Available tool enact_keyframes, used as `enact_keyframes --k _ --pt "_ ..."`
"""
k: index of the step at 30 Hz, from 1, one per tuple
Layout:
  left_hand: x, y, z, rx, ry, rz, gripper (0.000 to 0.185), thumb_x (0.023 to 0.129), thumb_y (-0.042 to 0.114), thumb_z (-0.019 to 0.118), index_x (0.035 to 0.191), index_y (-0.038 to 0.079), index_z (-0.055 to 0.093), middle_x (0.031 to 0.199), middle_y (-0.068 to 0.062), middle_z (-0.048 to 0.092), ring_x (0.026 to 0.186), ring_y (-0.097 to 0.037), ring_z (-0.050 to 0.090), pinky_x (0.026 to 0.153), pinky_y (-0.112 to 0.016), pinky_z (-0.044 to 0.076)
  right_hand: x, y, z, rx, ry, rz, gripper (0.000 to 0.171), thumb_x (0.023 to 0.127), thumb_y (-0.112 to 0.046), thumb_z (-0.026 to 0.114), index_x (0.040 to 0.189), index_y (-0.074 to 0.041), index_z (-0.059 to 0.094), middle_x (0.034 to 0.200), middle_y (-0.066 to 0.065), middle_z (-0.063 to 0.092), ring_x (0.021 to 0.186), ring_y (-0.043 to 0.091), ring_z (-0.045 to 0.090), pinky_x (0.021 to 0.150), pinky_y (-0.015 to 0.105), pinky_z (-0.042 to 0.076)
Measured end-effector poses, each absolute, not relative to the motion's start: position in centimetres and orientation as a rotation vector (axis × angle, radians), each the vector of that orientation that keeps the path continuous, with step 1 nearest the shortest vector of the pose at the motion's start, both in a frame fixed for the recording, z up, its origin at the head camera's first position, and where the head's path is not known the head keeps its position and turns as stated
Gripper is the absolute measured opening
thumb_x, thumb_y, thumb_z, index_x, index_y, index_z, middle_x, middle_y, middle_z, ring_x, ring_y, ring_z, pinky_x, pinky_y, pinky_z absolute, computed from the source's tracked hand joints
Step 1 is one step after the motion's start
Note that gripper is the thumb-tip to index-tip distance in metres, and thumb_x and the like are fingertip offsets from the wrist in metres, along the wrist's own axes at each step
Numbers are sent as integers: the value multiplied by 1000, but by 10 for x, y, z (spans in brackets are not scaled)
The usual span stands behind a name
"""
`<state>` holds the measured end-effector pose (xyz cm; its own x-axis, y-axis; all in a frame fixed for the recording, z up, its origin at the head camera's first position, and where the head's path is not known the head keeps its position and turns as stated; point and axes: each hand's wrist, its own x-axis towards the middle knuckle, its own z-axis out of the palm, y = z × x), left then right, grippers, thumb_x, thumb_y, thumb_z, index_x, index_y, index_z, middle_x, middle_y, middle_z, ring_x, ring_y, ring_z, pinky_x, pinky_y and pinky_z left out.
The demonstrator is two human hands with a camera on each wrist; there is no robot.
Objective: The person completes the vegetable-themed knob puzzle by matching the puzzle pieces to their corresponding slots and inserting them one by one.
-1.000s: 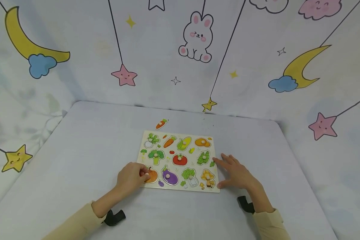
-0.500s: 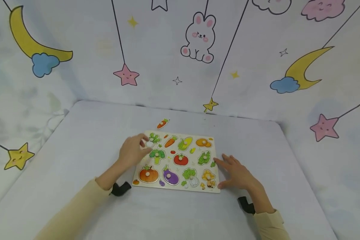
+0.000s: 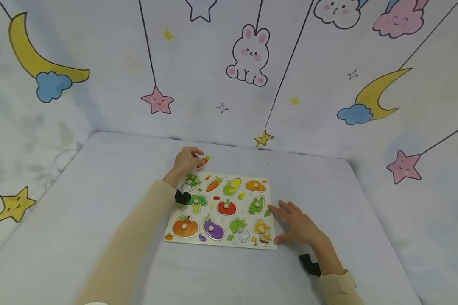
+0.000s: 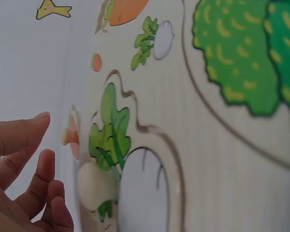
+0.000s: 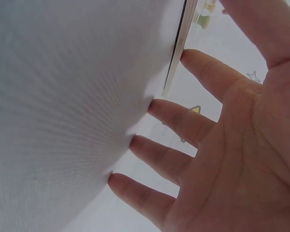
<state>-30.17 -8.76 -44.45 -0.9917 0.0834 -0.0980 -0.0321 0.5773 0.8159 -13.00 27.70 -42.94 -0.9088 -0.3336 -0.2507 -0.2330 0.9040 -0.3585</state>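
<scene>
A wooden vegetable puzzle board [image 3: 220, 244] lies flat on the grey table, with knobbed pieces such as a pumpkin [image 3: 185, 227], an eggplant [image 3: 213, 228] and a tomato [image 3: 226, 207] seated in it. A loose carrot piece [image 3: 203, 161] lies on the table just beyond the board's far edge. My left hand [image 3: 191, 157] reaches over the board's far left corner, its fingertips right beside the carrot piece. In the left wrist view its fingers [image 4: 26, 159] are loosely bent and hold nothing. My right hand [image 3: 295, 224] lies flat on the table with straight fingers against the board's right edge [image 5: 180, 46].
Cloth walls printed with moons, stars and a rabbit [image 3: 249, 55] close in the table at the back and both sides. Bare grey tabletop [image 3: 110, 178] stretches to the left and in front of the board.
My left hand let go of the pumpkin piece's knob and moved away across the board to the loose carrot piece. The right hand stayed at the board's right edge.
</scene>
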Motion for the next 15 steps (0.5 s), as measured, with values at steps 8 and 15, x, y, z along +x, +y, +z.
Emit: enact_keyframes --k 8,15 --pt "-305 -81 -459 -73 2715 1282 24 90 17 68 112 8 71 108 -14 68 90 -27 61 79 -35 48 -129 277 -431 -402 2755 -445 100 61 -44 88 148 -21 44 157 21 31 143 52 21 103 73 31" --pt "-306 -77 -457 -86 2753 1237 22 92 19 67 110 6 73 107 -14 71 94 -29 62 84 -38 49 -130 277 -432 -394 2771 -428 101 60 -45 88 148 -22 44 157 21 32 144 51 21 102 73 31"
